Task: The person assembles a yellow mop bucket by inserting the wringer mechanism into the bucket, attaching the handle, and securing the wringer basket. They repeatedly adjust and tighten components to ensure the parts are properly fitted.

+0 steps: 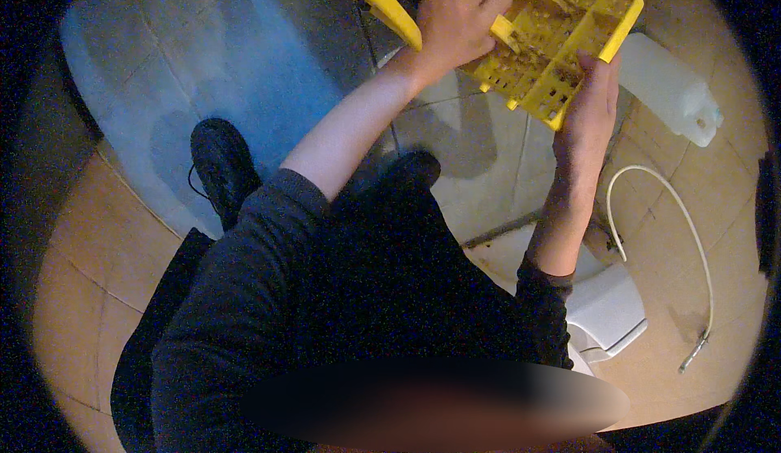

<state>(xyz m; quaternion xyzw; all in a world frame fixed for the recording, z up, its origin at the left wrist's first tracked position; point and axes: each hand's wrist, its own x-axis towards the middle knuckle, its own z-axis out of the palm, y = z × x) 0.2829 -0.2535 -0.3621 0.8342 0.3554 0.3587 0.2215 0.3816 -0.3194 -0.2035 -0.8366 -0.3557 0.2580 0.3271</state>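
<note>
A yellow plastic tray (553,67) with divided compartments and small holes is held tilted at the top right. Brownish grime shows inside its compartments. My left hand (464,26) is closed around a yellow bar on the tray's left side. At the tray's lower right edge, my right hand (592,103) grips the rim, its thumb toward the compartments. Beside my left wrist runs a separate-looking curved yellow piece (370,2); whether it joins the tray cannot be seen.
A translucent white jug (671,87) lies on the tiled floor (683,185) at the right. Nearer is a white hose (700,233) with a metal end. By my right forearm stands a white fixture (606,311). My black shoe (224,164) is at the left.
</note>
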